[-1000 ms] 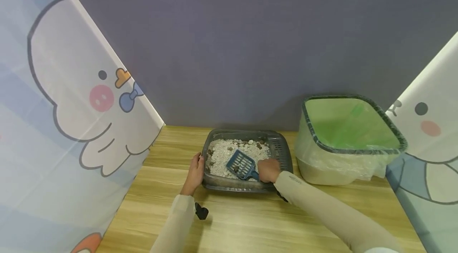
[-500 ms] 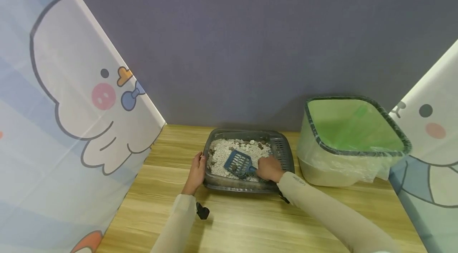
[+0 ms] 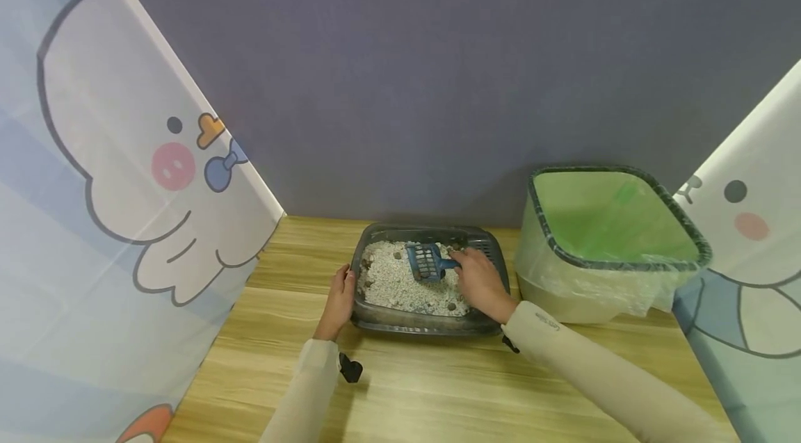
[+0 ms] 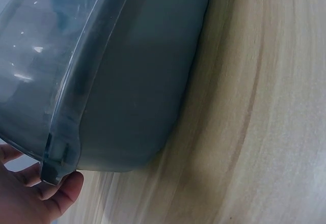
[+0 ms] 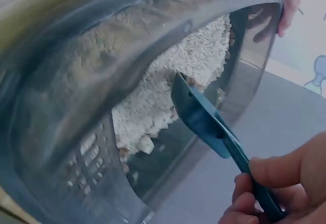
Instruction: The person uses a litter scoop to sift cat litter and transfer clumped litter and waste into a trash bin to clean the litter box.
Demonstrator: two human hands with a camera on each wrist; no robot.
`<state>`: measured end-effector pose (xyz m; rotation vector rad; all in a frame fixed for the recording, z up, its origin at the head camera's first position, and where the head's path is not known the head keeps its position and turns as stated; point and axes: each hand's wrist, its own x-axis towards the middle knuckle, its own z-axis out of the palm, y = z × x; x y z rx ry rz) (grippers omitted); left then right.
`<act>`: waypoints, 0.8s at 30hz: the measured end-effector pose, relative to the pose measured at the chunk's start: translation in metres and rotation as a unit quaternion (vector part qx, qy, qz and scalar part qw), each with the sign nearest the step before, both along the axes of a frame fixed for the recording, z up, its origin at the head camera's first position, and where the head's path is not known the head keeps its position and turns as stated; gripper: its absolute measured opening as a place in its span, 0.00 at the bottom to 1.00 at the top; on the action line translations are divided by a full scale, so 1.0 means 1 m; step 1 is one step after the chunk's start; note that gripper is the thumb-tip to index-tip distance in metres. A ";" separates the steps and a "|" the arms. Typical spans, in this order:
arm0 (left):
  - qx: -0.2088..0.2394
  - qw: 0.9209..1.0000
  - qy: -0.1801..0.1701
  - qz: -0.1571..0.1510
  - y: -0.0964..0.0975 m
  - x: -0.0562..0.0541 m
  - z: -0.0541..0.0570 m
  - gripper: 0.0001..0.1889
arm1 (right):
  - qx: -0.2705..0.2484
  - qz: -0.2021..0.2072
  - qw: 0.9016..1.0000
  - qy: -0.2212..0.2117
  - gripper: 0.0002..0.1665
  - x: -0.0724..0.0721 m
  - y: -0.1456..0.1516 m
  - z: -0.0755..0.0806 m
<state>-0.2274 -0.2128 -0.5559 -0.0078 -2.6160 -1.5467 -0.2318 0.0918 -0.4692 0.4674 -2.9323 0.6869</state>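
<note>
I have my left forearm (image 3: 303, 387) reaching up from the bottom edge of the head view, angled slightly inward, its left hand (image 3: 338, 295) gripping with thumb and fingers bent toward each other. My right forearm (image 3: 601, 368) slants in from the lower right, sleeved to the wrist. Its right hand (image 3: 482, 282) has the back upward, the thumb (image 5: 280, 170) pressing opposite the curled fingers. My two hands sit apart.

Lower centre of the frame, there's a lane: tabletop (image 3: 432, 387) running between the sleeves (image 3: 306, 380) up to the tray (image 3: 409, 320). Over it, scoop (image 3: 425, 263) and right hand (image 3: 483, 283) bar the middle and right, the bin (image 3: 557, 293) stands just beside, and the grey wall (image 3: 400, 81) blocks the back.
</note>
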 end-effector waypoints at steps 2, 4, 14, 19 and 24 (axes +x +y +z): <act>0.003 1.000 -0.002 0.001 0.000 0.000 0.001 0.30 | 0.013 0.001 1.000 0.011 0.22 0.004 0.004 0.007; 0.006 1.000 -0.003 0.000 0.000 0.000 0.001 0.30 | 0.026 0.005 1.000 0.013 0.20 0.007 0.010 0.013; 0.013 1.000 -0.009 -0.004 -0.002 -0.002 0.001 0.30 | 0.090 0.054 0.993 -0.052 0.03 0.016 0.032 0.030; 0.009 1.000 -0.003 -0.007 -0.002 -0.001 0.000 0.30 | 0.083 0.078 0.989 -0.095 0.11 0.016 0.031 0.024; 0.007 1.000 0.004 -0.005 -0.001 -0.002 -0.002 0.30 | 0.028 0.069 0.986 -0.151 0.17 0.017 0.027 0.007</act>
